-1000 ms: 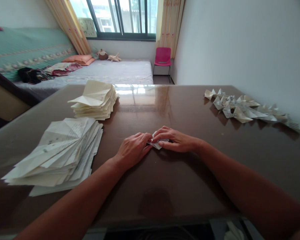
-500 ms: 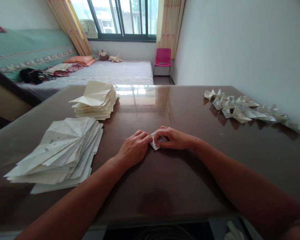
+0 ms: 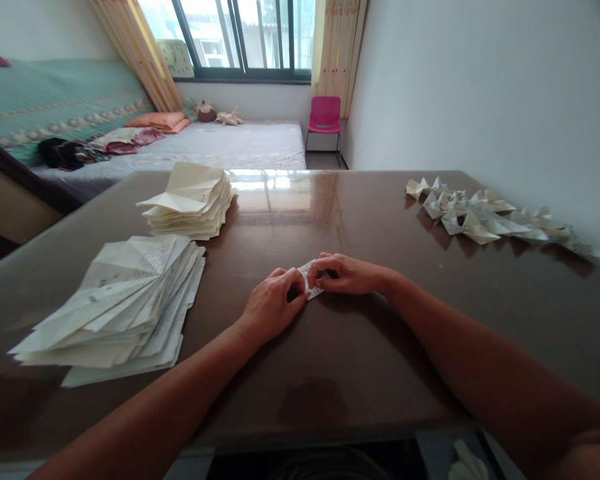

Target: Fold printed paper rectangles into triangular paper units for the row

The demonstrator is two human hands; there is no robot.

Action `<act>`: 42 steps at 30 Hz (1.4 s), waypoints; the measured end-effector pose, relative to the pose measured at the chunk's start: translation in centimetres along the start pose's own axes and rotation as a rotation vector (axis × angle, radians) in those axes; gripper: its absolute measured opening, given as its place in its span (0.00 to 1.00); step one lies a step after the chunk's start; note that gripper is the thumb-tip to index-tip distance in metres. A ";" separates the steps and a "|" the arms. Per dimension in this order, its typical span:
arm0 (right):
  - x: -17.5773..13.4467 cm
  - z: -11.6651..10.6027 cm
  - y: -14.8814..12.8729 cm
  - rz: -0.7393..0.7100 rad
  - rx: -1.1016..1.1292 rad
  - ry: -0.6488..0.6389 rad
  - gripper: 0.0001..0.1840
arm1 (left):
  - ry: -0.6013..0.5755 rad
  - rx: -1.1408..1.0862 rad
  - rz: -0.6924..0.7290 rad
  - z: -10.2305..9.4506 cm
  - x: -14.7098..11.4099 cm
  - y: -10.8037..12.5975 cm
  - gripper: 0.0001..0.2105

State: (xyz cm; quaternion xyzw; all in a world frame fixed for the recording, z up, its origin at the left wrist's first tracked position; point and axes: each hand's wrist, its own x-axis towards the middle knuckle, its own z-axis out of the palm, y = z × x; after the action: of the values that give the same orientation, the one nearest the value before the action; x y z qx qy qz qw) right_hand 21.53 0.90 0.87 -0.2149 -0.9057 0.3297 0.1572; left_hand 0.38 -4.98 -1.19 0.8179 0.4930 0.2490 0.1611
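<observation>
A small folded piece of printed paper [image 3: 309, 275] lies near the middle of the glossy brown table [image 3: 300, 353], between my two hands. My left hand [image 3: 275, 300] grips its left side, thumb and fingers curled together at the edge. From the other side my right hand [image 3: 345, 273] pinches the paper with bent fingers, covering its right part. Only a narrow strip of the paper shows, so its full shape is hidden.
To the left sit a stack of creased printed sheets [image 3: 125, 300] and, behind it, a stack of yellowish paper [image 3: 190, 203]. Several folded paper shapes [image 3: 480, 227] stand at the right by the wall. Beyond the table are a bed [image 3: 260, 143] and a pink chair [image 3: 325, 117].
My left hand has turned, and its thumb now reaches the paper's near edge. The right hand stays on the paper with little movement. More of the paper's printed strip shows.
</observation>
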 end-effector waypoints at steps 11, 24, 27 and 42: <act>0.0 0.3 0.5 0.085 0.202 0.035 0.07 | -0.030 -0.096 -0.011 -0.1 0.1 0.5 0.03; -0.2 0.2 0.3 0.062 0.155 -0.004 0.15 | -0.034 -0.155 -0.069 -0.1 0.3 0.5 0.00; -0.2 0.2 0.3 0.073 0.173 0.000 0.17 | -0.026 -0.145 -0.052 0.1 0.3 0.5 0.01; -0.2 0.5 0.8 0.025 0.188 0.044 0.09 | 0.018 -0.027 0.070 0.4 0.1 0.7 0.05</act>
State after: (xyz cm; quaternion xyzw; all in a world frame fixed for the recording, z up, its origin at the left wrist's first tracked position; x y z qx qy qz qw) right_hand 21.69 1.13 -0.04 -0.2178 -0.8642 0.4106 0.1925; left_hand 1.14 -5.25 -1.20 0.8300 0.4623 0.2686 0.1588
